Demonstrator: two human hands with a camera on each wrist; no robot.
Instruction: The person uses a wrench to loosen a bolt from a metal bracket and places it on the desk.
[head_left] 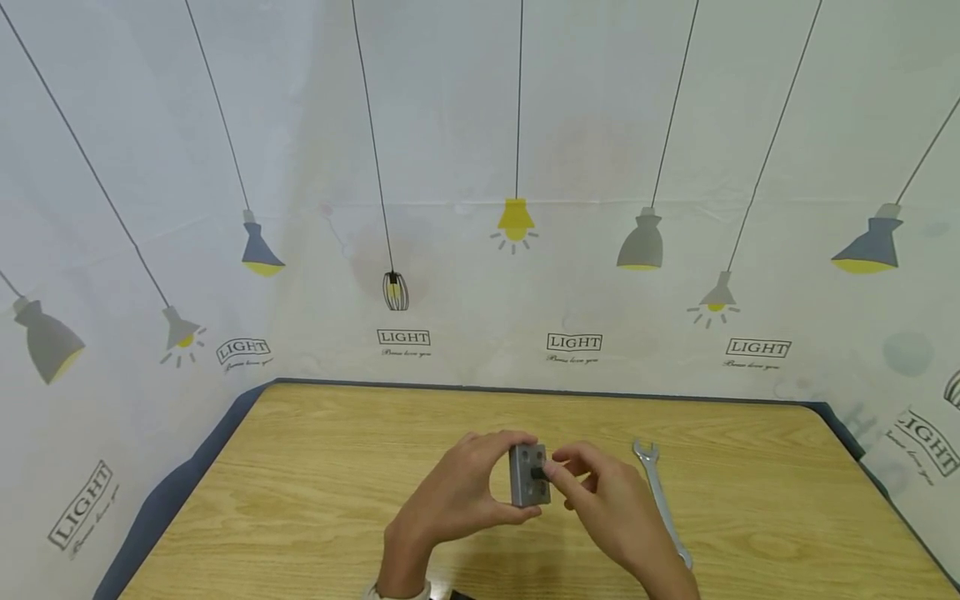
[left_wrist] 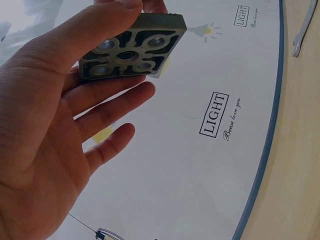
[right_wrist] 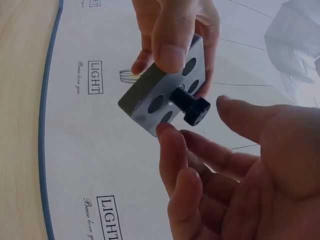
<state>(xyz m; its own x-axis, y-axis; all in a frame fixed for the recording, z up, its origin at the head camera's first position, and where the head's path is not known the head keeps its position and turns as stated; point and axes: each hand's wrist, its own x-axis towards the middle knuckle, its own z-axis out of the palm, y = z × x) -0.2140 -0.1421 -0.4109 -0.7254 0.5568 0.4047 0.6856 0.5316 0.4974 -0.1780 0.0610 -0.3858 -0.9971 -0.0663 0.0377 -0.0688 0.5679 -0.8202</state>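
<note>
A grey square plate with several holes is gripped by my left hand, its edges between thumb and fingers. Its ribbed back face, with a hole in the middle, shows in the left wrist view, above the loosely spread other fingers. From the plate's centre hole a black hex bolt sticks out, part of its threaded shank exposed. My right hand is beside the bolt head. In the right wrist view its thumb stands slightly apart from the head, and a fingertip is by the plate's lower corner.
An open-ended wrench lies on the wood-grain table, right of and partly behind the right forearm. Behind the table hangs a pale sheet printed with lamps. A dark blue edge borders the table.
</note>
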